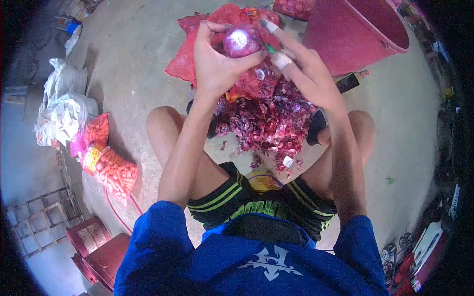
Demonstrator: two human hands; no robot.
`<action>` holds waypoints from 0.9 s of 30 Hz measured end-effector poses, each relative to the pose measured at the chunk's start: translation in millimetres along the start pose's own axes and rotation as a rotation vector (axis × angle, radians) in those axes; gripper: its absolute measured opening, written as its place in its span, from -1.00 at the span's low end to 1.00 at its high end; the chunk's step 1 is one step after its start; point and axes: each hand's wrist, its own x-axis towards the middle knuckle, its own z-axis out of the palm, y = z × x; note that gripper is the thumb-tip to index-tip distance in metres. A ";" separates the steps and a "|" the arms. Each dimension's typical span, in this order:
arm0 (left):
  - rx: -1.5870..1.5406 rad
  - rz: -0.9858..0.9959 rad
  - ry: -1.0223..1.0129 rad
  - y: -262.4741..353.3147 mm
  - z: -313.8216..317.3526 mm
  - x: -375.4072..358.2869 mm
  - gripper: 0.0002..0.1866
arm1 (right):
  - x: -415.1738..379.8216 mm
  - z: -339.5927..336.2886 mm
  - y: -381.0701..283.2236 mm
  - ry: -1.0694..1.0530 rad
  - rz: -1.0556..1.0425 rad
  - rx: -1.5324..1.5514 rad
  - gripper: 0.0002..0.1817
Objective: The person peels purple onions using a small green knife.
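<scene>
My left hand (215, 61) is shut on a red onion (240, 42), with its cut top facing up. My right hand (296, 66) holds a small knife with a green handle (270, 48) against the onion's right side; two fingers are wrapped in white tape. Below the hands, between my knees, lies a heap of purple onion skins (269, 121). Behind the hands sits a red mesh sack (207, 29) of onions.
A big red plastic tub (355, 34) stands at the upper right, with a phone (347, 82) on the floor beside it. An orange mesh bag of carrots (111, 167) and white sacks (66, 106) lie at the left. A red stool (96, 246) is at the lower left.
</scene>
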 end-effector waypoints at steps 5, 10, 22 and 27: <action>0.065 -0.006 -0.002 15.4 -1.3 -3.2 -0.27 | 2.5 4.0 9.3 0.010 -0.152 -0.081 -0.44; 0.149 0.077 -0.026 3.0 -4.1 -0.8 -0.24 | 3.8 2.2 15.5 0.018 -0.163 -0.247 -0.48; -0.712 -0.218 -0.146 27.9 -5.1 -1.3 -0.26 | 10.5 -7.5 36.3 0.227 0.026 -0.121 -0.44; -0.355 -0.121 -0.037 4.2 -6.5 -1.5 -0.22 | 1.0 -3.6 7.5 0.093 0.079 -0.035 -0.39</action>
